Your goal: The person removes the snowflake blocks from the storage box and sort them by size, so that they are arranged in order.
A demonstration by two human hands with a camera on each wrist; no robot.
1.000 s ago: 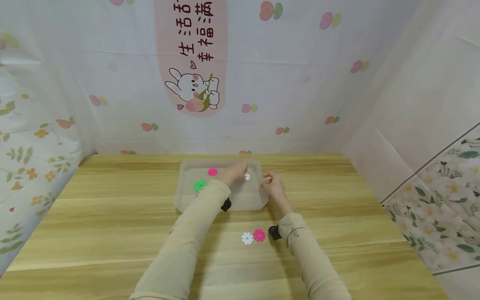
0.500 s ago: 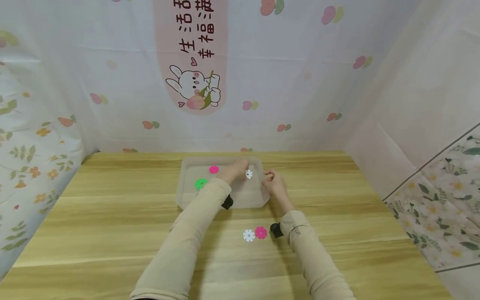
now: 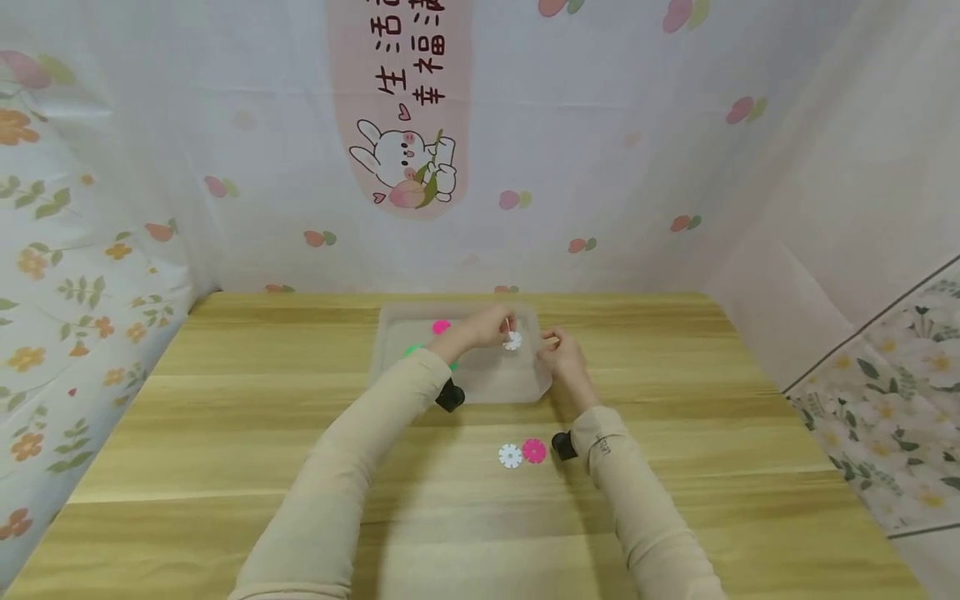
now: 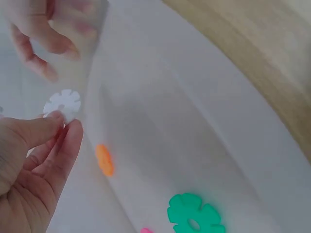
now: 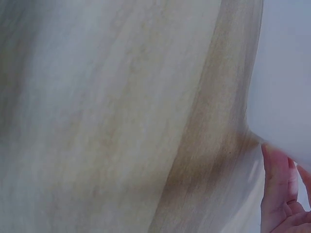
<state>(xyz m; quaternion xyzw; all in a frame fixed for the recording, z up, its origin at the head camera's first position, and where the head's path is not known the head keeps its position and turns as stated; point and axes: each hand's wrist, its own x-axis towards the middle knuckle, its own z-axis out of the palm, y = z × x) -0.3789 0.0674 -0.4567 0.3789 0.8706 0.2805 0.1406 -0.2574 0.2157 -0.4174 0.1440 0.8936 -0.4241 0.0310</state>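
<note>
Sleeve (image 3: 393,400) now hides more of the green disc (image 3: 413,349); left hand (image 3: 487,326) pinches 1 white disc (image 4: 71,99), seemingly secured; right hand (image 3: 565,358) grips the tray (image 3: 491,393).

White disc (image 4: 71,98), orange disc (image 4: 105,160), green disc (image 4: 188,206); frosted whitish tray (image 3: 487,395); beige sleeves (image 3: 348,454); yellow-brown wood-grain table (image 3: 210,467).

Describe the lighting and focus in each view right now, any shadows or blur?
Head view: soft shadows beside the sleeves on the table; left wrist view: the white disc looks fairly clear, the right hand beyond it softer; right wrist view: the table grain looks hazy, with a darker shadow near the tray.
</note>
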